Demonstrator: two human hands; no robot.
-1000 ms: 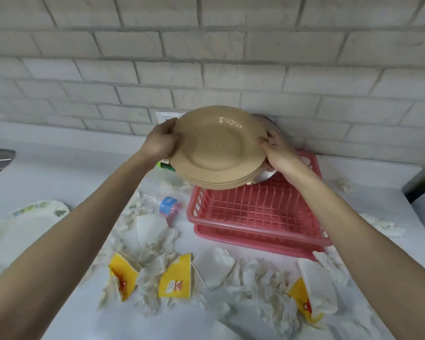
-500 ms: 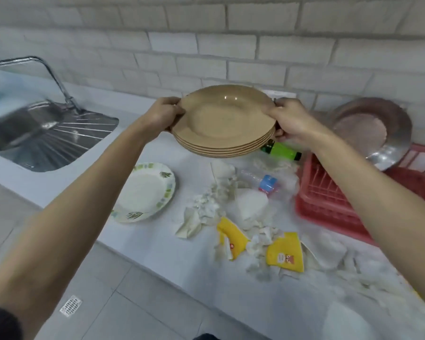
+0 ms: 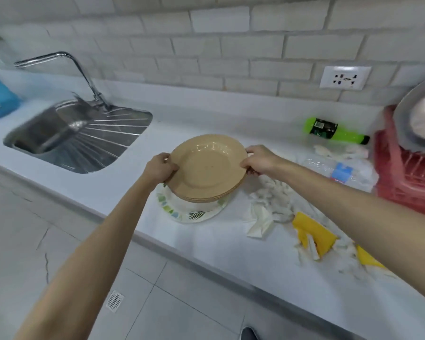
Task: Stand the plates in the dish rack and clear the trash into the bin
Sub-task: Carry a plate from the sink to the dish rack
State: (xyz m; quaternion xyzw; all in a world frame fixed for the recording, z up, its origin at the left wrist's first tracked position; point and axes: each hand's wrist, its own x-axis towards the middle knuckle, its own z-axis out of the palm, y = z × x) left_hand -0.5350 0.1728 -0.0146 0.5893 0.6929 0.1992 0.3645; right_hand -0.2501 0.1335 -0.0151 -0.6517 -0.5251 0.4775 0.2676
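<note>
As left hand (image 3: 158,168) and right hand (image 3: 260,160) clamp four tan plates (image 3: 207,165), one floral plate (image 3: 194,214) sits beneath.

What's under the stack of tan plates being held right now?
A white plate with a leaf pattern lies on the counter under the tan plates. Only its front rim shows; its middle is covered, and whether the stack touches it is unclear.

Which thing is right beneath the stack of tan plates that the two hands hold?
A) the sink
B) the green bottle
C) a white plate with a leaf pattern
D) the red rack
C: the patterned plate shows its rim just under the tan plates, which the left hand and the right hand grip at opposite edges.
</note>
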